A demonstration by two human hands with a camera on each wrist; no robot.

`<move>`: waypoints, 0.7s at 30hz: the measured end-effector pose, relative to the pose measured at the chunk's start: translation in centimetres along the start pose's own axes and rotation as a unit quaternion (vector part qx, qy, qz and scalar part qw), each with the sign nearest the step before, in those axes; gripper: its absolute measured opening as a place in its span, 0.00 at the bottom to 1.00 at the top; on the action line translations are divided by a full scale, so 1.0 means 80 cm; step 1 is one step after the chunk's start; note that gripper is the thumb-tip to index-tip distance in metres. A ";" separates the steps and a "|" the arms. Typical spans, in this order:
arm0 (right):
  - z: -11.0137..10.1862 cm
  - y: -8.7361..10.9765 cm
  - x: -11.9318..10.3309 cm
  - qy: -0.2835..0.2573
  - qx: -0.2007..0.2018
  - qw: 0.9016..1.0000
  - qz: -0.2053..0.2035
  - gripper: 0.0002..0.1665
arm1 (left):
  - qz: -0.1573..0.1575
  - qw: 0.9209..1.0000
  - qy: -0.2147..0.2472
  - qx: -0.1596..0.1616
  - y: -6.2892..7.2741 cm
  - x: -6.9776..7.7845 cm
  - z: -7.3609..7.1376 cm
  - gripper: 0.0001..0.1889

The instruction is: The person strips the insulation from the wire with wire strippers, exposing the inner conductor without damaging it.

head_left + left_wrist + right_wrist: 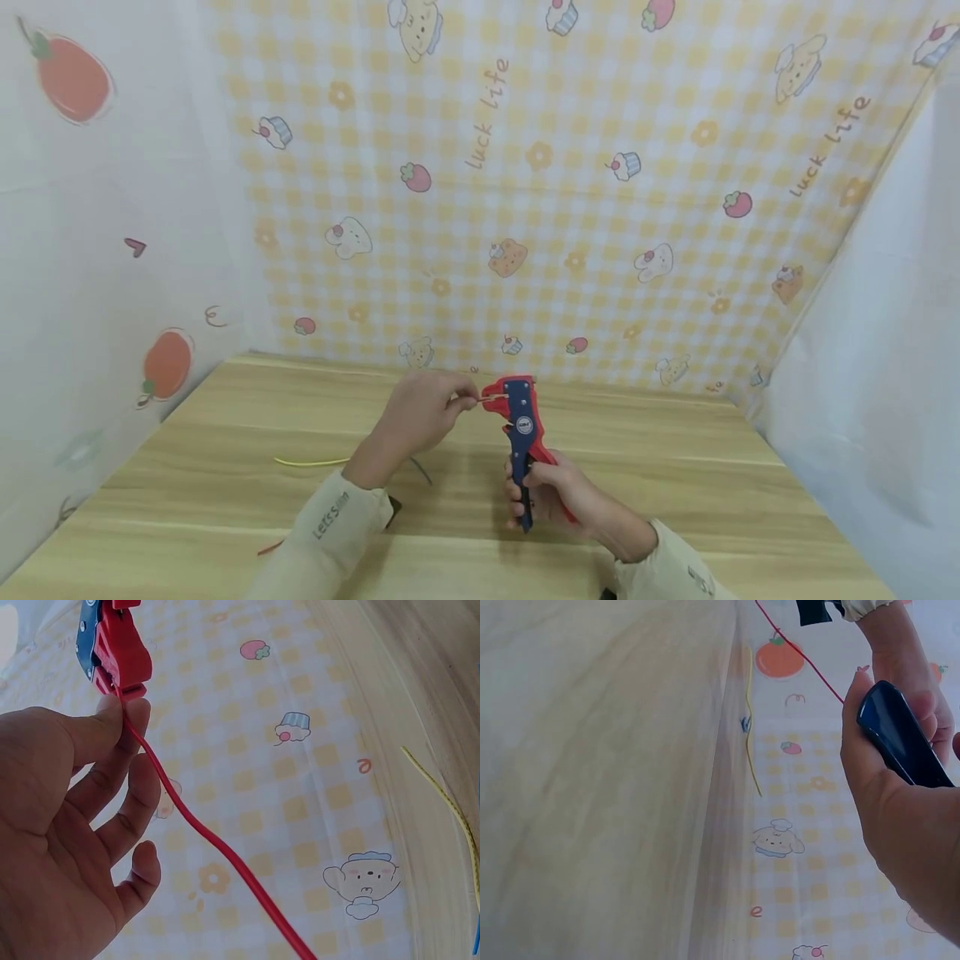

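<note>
red wire point(196, 825) runs from my left hand point(420, 414), pinched between thumb and forefinger just beside the head of the wire stripper point(521, 429), its end fed into the red jaws. my right hand point(558, 492) wraps the blue and red handles, held upright above the wooden table point(675, 467). for a clean strip i judge the wire should stay straight and square to the jaws while i squeeze evenly. yellow wire point(311, 461) lies on the table to the left, well apart; nothing blocks the tool. patterned cloth point(600, 208) hangs behind.
</note>
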State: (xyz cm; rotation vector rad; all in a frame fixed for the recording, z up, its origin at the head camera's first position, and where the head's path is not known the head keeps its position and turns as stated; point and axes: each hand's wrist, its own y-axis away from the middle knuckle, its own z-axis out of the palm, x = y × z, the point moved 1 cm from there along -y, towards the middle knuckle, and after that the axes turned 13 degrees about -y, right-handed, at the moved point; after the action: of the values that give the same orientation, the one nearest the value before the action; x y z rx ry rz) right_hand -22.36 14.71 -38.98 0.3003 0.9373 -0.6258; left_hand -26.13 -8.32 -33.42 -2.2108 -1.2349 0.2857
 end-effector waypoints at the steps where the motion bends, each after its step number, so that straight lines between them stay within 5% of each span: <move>1: 0.000 0.000 0.000 0.003 0.002 1.000 0.001 0.13 | 0.001 1.000 -0.001 0.002 0.000 0.000 0.000 0.02; 9: 0.002 0.000 0.000 0.016 0.039 0.999 0.019 0.10 | -0.003 1.000 0.003 -0.004 0.000 0.002 -0.001 0.03; 21: 0.003 0.000 0.000 0.024 0.020 0.999 0.007 0.09 | -0.013 1.000 0.007 -0.021 -0.001 0.002 -0.003 0.02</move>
State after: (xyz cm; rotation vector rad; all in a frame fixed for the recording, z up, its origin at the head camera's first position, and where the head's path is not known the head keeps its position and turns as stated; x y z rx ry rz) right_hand -22.15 14.57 -38.84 0.3592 0.9680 -0.6269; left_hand -25.97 -8.26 -33.16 -2.2268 -1.2714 0.2358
